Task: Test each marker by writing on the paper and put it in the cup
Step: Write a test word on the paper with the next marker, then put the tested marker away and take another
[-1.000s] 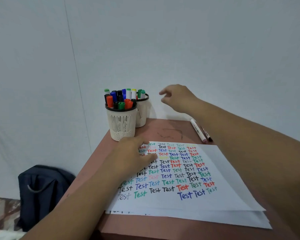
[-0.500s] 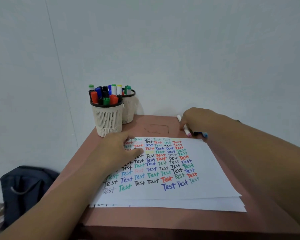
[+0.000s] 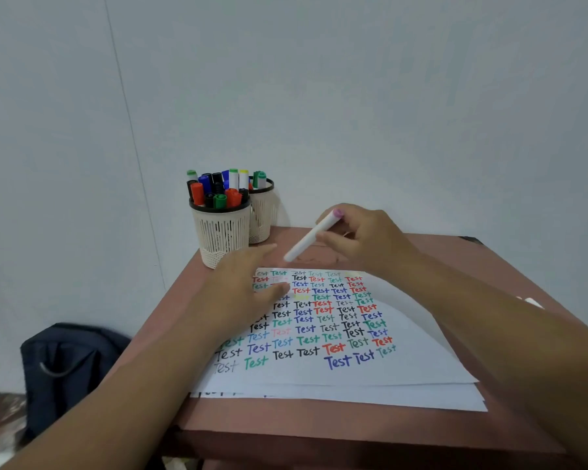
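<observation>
While the right hand [image 3: 364, 239] pinches a white marker [image 3: 311, 236] mid-barrel, fingers [image 3: 331, 239] curled round it, the marker hangs tilted over the far edge of the paper [image 3: 418, 347], purple end [image 3: 337, 213] up & far, white end down & toward the left hand [image 3: 248, 293]. Left hand lies fingers straight, relaxed, on the paper's far-left corner, gripping nothing; looks set to steady the sheet or pull the cap, can't say which. Handling, as a guess: marker is light, stiff, smooth plastic, so a bit slippery; best held mid-barrel for writing, w/ the cap end taken by the other hand to uncap. Paper is thin & floppy, will slide unless pressed flat. Counts: 1 marker in hand; 2 mesh cups at the worktop's [image 3: 218, 422] far-left corner, the near cup [image 3: 220, 237] packed w/ approx. a dozen markers, exact no. unclear, the far cup [image 3: 263, 215] half hidden behind it w/ a few more. Paper: at least 2 sheets stacked, top one covered in rows of "Test". Something small & white [image 3: 532, 302] shows past the right forearm, too hidden to name. Dark bag [image 3: 68, 364] on the floor, left.
</observation>
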Tool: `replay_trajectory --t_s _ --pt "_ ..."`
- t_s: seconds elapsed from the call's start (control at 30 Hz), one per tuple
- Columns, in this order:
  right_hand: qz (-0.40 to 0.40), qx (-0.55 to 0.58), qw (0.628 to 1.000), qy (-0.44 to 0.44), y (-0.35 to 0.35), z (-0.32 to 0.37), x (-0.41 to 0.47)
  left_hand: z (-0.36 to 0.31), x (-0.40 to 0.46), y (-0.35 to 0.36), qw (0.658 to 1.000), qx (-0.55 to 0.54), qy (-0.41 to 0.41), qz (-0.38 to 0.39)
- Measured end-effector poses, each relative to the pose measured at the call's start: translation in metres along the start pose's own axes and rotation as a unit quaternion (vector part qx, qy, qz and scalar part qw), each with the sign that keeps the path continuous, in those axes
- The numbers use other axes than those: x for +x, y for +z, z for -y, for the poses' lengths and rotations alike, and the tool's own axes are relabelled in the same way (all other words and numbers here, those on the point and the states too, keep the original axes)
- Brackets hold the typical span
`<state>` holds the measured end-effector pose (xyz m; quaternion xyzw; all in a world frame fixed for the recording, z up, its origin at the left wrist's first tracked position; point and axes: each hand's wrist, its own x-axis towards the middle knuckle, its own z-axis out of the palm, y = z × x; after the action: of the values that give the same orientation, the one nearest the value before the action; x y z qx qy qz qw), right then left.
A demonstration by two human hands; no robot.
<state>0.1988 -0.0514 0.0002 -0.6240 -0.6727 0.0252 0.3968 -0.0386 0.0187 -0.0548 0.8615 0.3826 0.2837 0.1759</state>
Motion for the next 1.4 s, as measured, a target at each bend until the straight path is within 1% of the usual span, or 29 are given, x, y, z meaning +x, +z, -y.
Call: replay_trajectory --t_s 0.07,0.1,0.17,0.27,0.4,0.47,0.53,0.6,0.67,0.73,0.77,0.83,0.9,0.93,1.03,1.13,1.3,1.33,1.4 --pt "0.005 0.174 0.983 0.063 0.006 0.017 -0.008 -0.002 -0.002 0.0 0.999 -0.023 0.042 -0.021" --pt "0.008 0.23 0.97 0.082 0.011 0.025 -0.013 -0.003 -0.004 0.0 0.997 -0.039 0.06 -0.028" --pt "0.002 0.294 0.95 0.101 0.019 0.034 -0.02 -0.005 -0.007 -0.002 0.994 -0.072 0.077 -0.03" --pt "-0.018 0.331 0.936 0.116 0.028 0.041 -0.028 -0.009 -0.011 -0.006 0.993 -0.073 0.087 -0.035" --pt "-0.049 0.374 0.91 0.172 0.034 0.049 -0.036 -0.017 -0.017 -0.011 0.995 -0.042 0.074 -0.054" --pt "-0.066 0.385 0.901 0.189 0.035 0.052 -0.04 -0.017 -0.018 -0.013 0.995 -0.063 0.055 -0.052" --pt "-0.086 0.377 0.901 0.195 0.032 0.054 -0.043 -0.016 -0.019 -0.014 0.995 -0.074 0.04 -0.046" --pt "-0.108 0.381 0.894 0.209 0.024 0.054 -0.046 -0.013 -0.019 -0.013 0.995 -0.085 0.037 -0.048" --pt "-0.132 0.396 0.879 0.231 0.012 0.052 -0.051 -0.008 -0.018 -0.011 0.994 -0.099 0.033 -0.046" --pt "-0.15 0.421 0.857 0.256 -0.004 0.048 -0.061 -0.005 -0.016 -0.009 0.993 -0.111 0.034 -0.025" --pt "-0.153 0.438 0.844 0.27 -0.012 0.046 -0.067 -0.006 -0.016 -0.008 0.994 -0.103 0.036 -0.012" --pt "-0.149 0.476 0.816 0.292 -0.025 0.039 -0.083 -0.012 -0.016 -0.01 0.998 -0.045 0.032 0.019" --pt "-0.131 0.502 0.8 0.302 -0.031 0.034 -0.099 -0.017 -0.015 -0.01 0.999 0.004 0.016 0.039" --pt "-0.122 0.503 0.802 0.3 -0.034 0.032 -0.107 -0.019 -0.014 -0.011 0.999 0.019 0.01 0.044" --pt "-0.102 0.458 0.836 0.284 -0.038 0.029 -0.128 -0.018 -0.01 -0.009 0.997 0.049 -0.001 0.061" --pt "-0.079 0.419 0.857 0.289 -0.034 0.028 -0.143 -0.016 -0.009 -0.007 0.996 0.052 -0.005 0.066" --pt "-0.102 0.373 0.882 0.27 -0.027 0.029 -0.15 -0.018 -0.008 -0.006 0.995 0.076 -0.005 0.064" --pt "-0.104 0.367 0.884 0.271 -0.026 0.029 -0.15 -0.018 -0.008 -0.005 0.995 0.078 -0.003 0.062" --pt "-0.099 0.382 0.873 0.287 -0.029 0.026 -0.147 -0.017 -0.008 -0.004 0.995 0.079 -0.002 0.062"
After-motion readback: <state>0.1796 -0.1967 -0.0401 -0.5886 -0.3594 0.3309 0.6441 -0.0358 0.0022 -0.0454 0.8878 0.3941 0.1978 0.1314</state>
